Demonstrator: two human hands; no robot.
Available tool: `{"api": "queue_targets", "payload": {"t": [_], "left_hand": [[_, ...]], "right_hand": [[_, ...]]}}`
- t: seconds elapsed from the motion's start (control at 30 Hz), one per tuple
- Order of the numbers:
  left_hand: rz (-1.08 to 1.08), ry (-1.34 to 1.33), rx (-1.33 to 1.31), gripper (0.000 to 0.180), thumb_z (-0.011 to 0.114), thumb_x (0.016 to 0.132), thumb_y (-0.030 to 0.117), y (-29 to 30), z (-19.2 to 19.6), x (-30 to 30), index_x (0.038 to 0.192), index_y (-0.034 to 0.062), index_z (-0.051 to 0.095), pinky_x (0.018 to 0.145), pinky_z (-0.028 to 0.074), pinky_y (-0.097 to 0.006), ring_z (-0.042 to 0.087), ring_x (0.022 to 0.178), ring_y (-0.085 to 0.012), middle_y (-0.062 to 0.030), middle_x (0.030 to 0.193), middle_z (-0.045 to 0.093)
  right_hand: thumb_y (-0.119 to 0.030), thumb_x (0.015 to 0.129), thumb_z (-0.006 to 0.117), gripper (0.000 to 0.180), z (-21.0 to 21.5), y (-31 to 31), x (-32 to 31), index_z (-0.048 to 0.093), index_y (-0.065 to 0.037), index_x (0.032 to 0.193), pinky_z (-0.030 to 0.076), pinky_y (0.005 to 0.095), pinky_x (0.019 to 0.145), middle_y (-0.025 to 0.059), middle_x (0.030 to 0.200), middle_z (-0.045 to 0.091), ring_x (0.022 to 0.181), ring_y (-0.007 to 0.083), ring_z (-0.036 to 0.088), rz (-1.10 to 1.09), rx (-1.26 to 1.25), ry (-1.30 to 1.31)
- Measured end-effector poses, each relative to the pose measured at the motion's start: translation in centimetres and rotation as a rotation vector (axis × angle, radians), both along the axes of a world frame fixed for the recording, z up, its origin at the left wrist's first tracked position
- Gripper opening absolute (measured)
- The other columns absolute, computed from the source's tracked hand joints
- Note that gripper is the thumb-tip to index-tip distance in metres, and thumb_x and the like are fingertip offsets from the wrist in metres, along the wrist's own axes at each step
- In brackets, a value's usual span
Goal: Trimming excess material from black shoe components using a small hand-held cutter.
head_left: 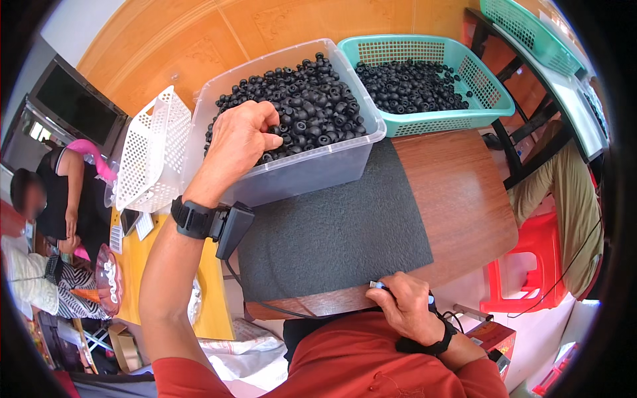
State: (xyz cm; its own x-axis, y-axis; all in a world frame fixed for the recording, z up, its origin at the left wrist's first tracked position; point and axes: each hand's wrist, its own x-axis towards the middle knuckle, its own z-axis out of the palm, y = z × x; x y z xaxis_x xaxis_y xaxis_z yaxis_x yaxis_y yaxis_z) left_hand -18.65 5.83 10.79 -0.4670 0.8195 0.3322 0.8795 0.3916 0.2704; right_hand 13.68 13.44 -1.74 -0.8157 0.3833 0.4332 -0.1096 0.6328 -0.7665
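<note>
My left hand (242, 136) reaches into a clear plastic bin (312, 158) heaped with small round black parts (308, 99). Its fingers are curled, with thumb and forefinger closing on one of those parts at the near left of the heap. Close to the table's front edge, my right hand (408, 305) is wrapped round a small tool (379, 285) with a light metal tip and some blue on it. The palm hides most of that tool, so its kind does not show. A dark grey mat (338, 222) lies between my hands.
Right of the bin, a green basket (458, 123) holds more black parts. A white perforated basket (149, 152) stands at left. Cables run from a black device (233, 229) on my left wrist. A red stool (531, 265) and a seated person are at right; other people are at left.
</note>
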Motion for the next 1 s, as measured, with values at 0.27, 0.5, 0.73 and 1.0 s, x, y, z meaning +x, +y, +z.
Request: {"api": "queue_targets", "payload": {"t": [0.27, 0.5, 0.73, 1.0], "left_hand": [[-0.189, -0.909, 0.443, 0.025, 0.075, 0.073, 0.006, -3.6, 1.6, 6.7, 0.094, -0.0009, 0.063, 0.068, 0.048, -0.021, 0.060, 0.077, -0.0104, -0.0056, 0.085, 0.064], [-0.299, -1.442, 0.654, 0.033, 0.072, 0.081, 0.012, -6.0, -4.3, 12.7, 0.106, -0.0049, 0.060, 0.068, 0.053, -0.025, 0.062, 0.080, -0.0165, -0.0121, 0.092, 0.063], [-0.291, -1.578, 0.789, 0.032, 0.066, 0.087, 0.021, -5.4, -9.0, 16.2, 0.105, -0.0054, 0.059, 0.070, 0.046, -0.024, 0.056, 0.073, -0.0140, -0.0099, 0.087, 0.061], [-0.186, -1.716, 0.744, 0.031, 0.066, 0.087, 0.018, -5.7, -9.9, 18.3, 0.104, -0.0057, 0.057, 0.065, 0.049, -0.023, 0.058, 0.072, -0.0125, -0.0096, 0.087, 0.061]], "right_hand": [[-0.013, 0.078, 0.073, 0.021, 0.1, 0.1, 0.1, 0.057, -0.001, 0.079, 0.040, 0.0370, 0.044, 0.0120, 0.060, 0.052, 0.048, 0.0291, 0.052, -0.004, 0.018, -0.009], [-0.011, 0.077, 0.074, 0.021, 1.4, 0.2, -1.0, 0.056, 0.001, 0.081, 0.039, 0.0374, 0.044, 0.0129, 0.061, 0.052, 0.049, 0.0297, 0.052, 0.021, 0.031, 0.025], [-0.012, 0.077, 0.074, 0.022, 1.8, 0.6, -1.8, 0.057, 0.001, 0.083, 0.038, 0.0350, 0.043, 0.0107, 0.060, 0.049, 0.047, 0.0264, 0.049, -0.008, 0.046, 0.086], [-0.014, 0.075, 0.075, 0.024, 2.0, 0.0, -2.5, 0.057, 0.001, 0.083, 0.039, 0.0339, 0.044, 0.0096, 0.062, 0.051, 0.050, 0.0245, 0.051, -0.013, 0.015, 0.173]]}}
